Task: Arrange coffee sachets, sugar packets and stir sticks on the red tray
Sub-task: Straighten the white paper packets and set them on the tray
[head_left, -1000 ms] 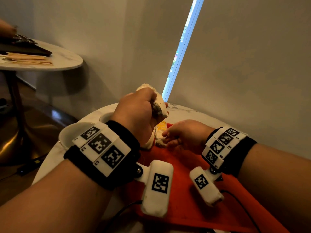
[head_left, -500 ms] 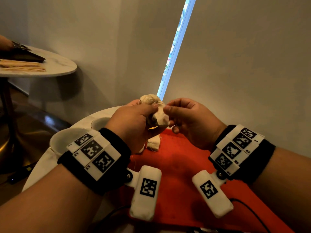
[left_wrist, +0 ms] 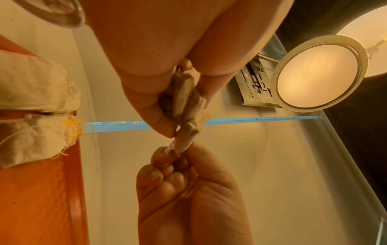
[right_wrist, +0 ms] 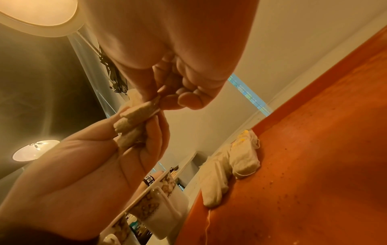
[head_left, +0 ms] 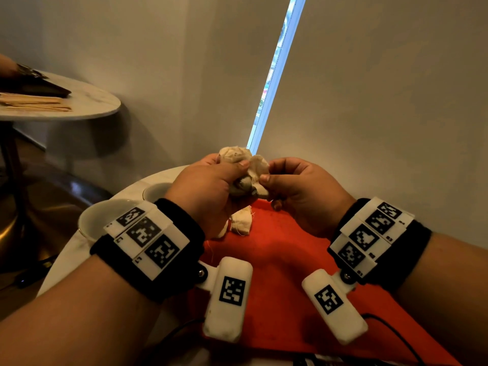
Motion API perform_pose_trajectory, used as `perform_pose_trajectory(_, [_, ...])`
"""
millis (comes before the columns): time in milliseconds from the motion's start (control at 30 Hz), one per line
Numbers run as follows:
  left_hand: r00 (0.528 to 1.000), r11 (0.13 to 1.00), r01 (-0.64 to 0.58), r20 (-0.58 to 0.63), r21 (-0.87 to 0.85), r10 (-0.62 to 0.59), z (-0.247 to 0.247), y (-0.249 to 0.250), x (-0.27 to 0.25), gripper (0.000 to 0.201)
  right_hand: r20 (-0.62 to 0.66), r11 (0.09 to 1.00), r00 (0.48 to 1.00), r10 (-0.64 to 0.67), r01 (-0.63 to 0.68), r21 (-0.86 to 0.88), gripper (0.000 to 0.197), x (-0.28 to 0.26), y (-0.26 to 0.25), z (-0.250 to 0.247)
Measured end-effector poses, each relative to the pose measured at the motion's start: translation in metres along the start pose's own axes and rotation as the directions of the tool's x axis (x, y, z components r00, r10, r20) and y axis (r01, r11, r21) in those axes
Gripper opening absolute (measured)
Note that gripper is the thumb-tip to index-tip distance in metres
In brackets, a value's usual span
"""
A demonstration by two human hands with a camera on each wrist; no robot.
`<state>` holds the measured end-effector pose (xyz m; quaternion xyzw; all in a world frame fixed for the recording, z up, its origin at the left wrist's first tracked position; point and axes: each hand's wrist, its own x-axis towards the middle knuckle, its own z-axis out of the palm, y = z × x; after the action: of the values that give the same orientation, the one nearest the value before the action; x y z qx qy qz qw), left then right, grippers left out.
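Sachets (head_left: 243, 170) of crumpled, off-white cloth with loose threads sit bunched in the left hand (head_left: 206, 191), its grip curled tight round them above the far edge of the red tray (head_left: 277, 260). The right hand (head_left: 303, 191) pinches a corner of the same bundle between thumb and fingertip. Two more sachets (head_left: 241, 220), one marked with yellow, lie on the tray's far left corner. White cups (head_left: 97, 220) stand on the table beside it.
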<state>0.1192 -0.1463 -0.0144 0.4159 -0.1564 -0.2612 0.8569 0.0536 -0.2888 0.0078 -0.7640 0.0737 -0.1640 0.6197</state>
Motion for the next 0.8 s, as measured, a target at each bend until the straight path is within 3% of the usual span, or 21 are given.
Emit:
perform_pose_trajectory(233, [1.000,1.000,-0.026,0.004,0.002,0.026,-0.0014,-0.0007,0.0013,0.031,-0.011,0.999,1.000,0.024,-0.023,0.026,0.010,0.0015,0.0041,-0.0013])
perform_pose_trajectory(567, [1.000,0.991,-0.027,-0.004,0.133,0.028,-0.0038,-0.0014,-0.0004,0.031,0.017,0.999,0.999,0.040,-0.040,0.009,0.014,-0.0009,0.0055,0.0006])
perform_pose_trajectory(800, [0.986,0.991,-0.097,-0.129,0.097,0.109,-0.0062,0.0033,0.0028,0.019,-0.098,0.985,0.981,0.167,-0.170,-0.025,0.016,0.0058,0.0088,-0.0087])
